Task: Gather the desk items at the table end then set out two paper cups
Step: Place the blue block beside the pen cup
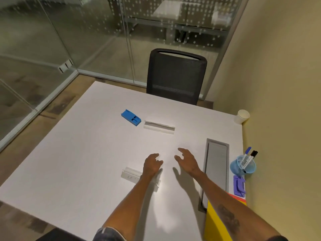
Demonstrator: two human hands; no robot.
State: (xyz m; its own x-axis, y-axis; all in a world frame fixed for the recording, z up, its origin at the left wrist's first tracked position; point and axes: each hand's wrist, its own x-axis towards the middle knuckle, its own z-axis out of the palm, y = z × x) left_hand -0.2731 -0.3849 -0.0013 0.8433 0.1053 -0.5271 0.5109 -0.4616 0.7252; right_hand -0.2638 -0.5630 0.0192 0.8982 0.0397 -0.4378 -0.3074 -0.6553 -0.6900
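Observation:
A blue plastic holder (pixel 131 117) lies on the white table (pixel 78 153) toward its far side. Beside it on the right rests a clear acrylic name stand (pixel 159 127). A second clear stand (pixel 132 175) with faint writing lies nearer, partly hidden under my left forearm. A white paper cup (pixel 241 116) stands at the far right corner. My left hand (pixel 152 163) hovers over the table's middle with curled fingers, holding nothing. My right hand (pixel 187 160) is beside it, fingers spread and empty.
A grey cable tray (pixel 216 169) is set into the table at the right. By the yellow wall stand a blue mesh pen cup (pixel 243 166) with markers, a purple stapler-like item (pixel 239 185) and a yellow box (pixel 217 225). A black mesh chair (pixel 176 75) stands at the far end.

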